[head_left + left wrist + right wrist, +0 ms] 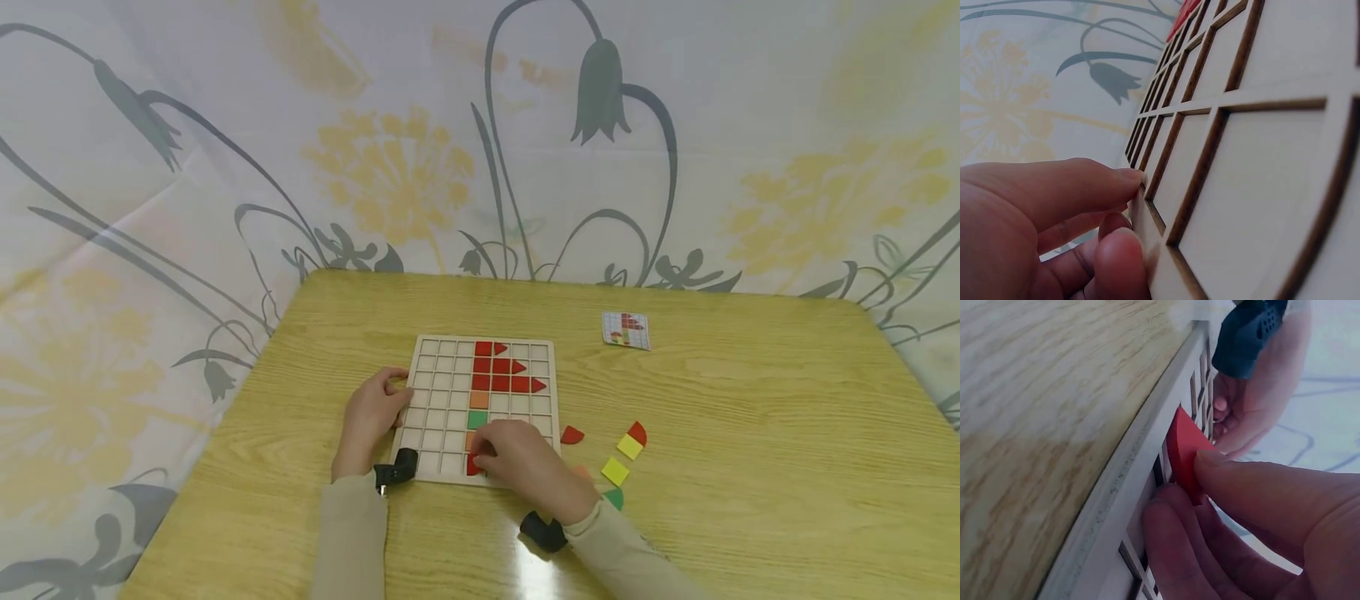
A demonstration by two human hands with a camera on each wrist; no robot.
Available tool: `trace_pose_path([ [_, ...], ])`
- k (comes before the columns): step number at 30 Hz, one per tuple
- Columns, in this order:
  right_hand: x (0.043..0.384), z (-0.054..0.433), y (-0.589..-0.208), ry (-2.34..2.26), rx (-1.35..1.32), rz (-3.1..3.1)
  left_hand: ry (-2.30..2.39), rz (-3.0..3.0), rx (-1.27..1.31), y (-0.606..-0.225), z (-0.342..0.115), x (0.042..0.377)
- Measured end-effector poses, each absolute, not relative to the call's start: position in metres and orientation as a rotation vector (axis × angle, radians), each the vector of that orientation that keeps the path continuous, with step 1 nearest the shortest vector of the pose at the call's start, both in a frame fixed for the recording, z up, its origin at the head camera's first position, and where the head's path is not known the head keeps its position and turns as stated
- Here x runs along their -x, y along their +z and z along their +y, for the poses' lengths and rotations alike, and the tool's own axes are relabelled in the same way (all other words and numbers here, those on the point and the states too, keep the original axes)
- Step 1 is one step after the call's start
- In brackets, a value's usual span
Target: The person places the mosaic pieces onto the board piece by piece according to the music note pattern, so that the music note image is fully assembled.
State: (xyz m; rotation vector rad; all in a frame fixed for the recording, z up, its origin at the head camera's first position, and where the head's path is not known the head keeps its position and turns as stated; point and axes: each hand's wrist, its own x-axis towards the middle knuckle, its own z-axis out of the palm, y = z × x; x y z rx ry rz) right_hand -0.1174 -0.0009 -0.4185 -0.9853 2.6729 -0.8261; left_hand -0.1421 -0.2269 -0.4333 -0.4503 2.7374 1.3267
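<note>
A pale wooden grid board lies on the table. My left hand grips its left edge; in the left wrist view the thumb touches the rim and the other fingers are curled beside it. My right hand pinches a red curved-edged tile between thumb and fingers at a cell of the board's near row. The tile stands tilted in the right wrist view. Above it, one column holds an orange tile and a green tile. Red squares with pointed ends fill parts of the far rows.
Right of the board lie a red quarter-round tile, another red one, yellow squares and a green rounded tile, partly behind the right wrist. A pattern card lies farther back. A patterned cloth hangs behind the table.
</note>
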Motion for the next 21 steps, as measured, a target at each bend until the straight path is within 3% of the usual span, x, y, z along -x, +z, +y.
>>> trace_pose_path([
  [21, 0.1138, -0.0064, -0.4226, -0.756, 1.036, 2.770, 1.334, 2.732, 0.446, -0.4332, -0.2278, 0.1422],
])
